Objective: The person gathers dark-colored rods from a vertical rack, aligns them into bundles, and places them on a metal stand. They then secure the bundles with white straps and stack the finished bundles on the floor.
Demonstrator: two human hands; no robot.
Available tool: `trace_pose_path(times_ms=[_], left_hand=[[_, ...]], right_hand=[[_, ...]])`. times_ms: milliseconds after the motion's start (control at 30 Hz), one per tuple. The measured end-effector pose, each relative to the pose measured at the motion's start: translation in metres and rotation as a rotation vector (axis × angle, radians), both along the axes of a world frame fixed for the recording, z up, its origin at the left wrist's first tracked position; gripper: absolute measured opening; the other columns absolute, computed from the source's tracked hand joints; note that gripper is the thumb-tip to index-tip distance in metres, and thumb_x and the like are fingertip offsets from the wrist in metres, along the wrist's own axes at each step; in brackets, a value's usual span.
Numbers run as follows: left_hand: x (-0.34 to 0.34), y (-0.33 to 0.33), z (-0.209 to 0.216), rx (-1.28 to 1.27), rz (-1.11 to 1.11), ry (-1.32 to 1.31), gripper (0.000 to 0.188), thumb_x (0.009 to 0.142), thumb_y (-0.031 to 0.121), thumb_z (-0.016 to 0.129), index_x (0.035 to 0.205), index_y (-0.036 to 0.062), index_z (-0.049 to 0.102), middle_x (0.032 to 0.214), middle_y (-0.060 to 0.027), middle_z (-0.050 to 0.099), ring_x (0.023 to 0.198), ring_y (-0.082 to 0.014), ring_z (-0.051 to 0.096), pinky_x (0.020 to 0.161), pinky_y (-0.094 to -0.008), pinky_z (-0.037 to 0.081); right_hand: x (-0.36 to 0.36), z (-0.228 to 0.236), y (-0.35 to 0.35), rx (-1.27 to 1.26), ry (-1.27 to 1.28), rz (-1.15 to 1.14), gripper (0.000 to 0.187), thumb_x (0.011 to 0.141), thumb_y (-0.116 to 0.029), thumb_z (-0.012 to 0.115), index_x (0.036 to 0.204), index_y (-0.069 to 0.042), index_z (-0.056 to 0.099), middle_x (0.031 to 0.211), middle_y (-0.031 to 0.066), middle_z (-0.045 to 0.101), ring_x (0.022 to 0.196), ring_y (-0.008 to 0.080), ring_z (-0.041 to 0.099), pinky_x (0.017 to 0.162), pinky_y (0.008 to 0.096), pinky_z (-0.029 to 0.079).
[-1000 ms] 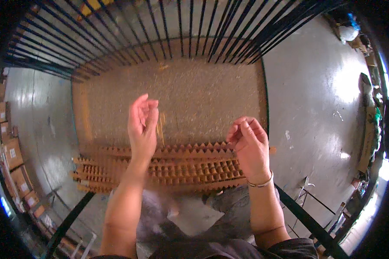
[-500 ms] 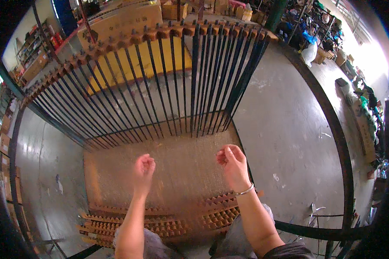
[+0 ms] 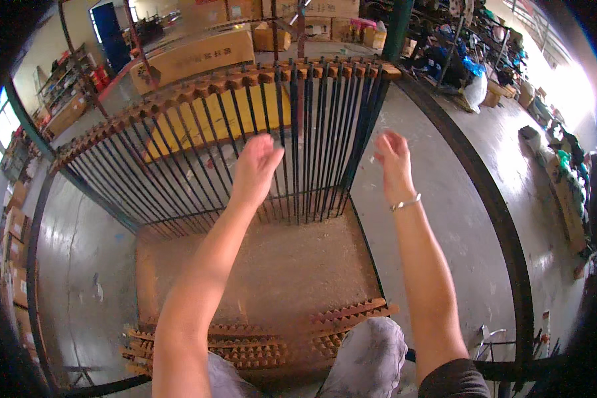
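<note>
My left hand (image 3: 257,166) is raised in front of the dark upright rods (image 3: 268,113), its fingers curled and slightly blurred. My right hand (image 3: 395,159) is held up at the same height, off the right end of the rods, its fingers bent inward. Both look closed, but whatever they might hold is too fine or hidden to make out. A notched wooden bar (image 3: 245,78) runs along the tops of the rods. Below my arms lies a brown board (image 3: 292,265), and notched wooden strips (image 3: 259,345) are stacked in rows by my knees.
A dark curved-looking metal rail (image 3: 494,192) bounds the right side, and another rail (image 3: 36,245) the left. Beyond the rods lie a yellow panel (image 3: 212,119) and a long cardboard box (image 3: 192,60). Heaped bags and goods (image 3: 474,86) stand at the far right.
Both hands have risen and moved away from me, from over the board up to the rods' height. The right hand has also shifted rightward. My view has tilted up slightly.
</note>
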State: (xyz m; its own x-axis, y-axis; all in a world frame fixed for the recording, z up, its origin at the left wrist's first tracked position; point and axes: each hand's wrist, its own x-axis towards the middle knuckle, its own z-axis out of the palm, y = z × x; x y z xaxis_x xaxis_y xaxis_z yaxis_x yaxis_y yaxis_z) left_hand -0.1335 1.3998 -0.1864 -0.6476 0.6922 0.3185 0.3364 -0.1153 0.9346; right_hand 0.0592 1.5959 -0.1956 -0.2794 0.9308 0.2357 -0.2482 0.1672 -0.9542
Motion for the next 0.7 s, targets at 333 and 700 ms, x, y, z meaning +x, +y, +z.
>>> trace_pose_path(times_ms=[333,700], left_hand=[[-0.023,0.066,0.021,0.012,0.398,0.190,0.051,0.083,0.026,0.066,0.118,-0.0052,0.045,0.111,-0.0195,0.053,0.104,-0.0284,0.053,0.086,-0.0366,0.045],[0.001,0.083,0.031,-0.116,0.470,0.136,0.044,0.081,0.017,0.068,0.113,-0.0050,0.047,0.107,-0.0183,0.058,0.100,-0.0305,0.058,0.083,-0.0377,0.045]], right_hand=[[-0.068,0.020,0.082,0.267,-0.144,-0.034,0.060,0.076,-0.017,0.072,0.123,0.001,0.039,0.105,0.0127,0.057,0.093,0.0198,0.055,0.082,0.0316,0.046],[-0.085,0.018,0.051,0.323,-0.206,0.044,0.023,0.074,-0.013,0.072,0.090,0.000,0.060,0.081,0.0082,0.065,0.073,0.0160,0.058,0.069,0.0284,0.046]])
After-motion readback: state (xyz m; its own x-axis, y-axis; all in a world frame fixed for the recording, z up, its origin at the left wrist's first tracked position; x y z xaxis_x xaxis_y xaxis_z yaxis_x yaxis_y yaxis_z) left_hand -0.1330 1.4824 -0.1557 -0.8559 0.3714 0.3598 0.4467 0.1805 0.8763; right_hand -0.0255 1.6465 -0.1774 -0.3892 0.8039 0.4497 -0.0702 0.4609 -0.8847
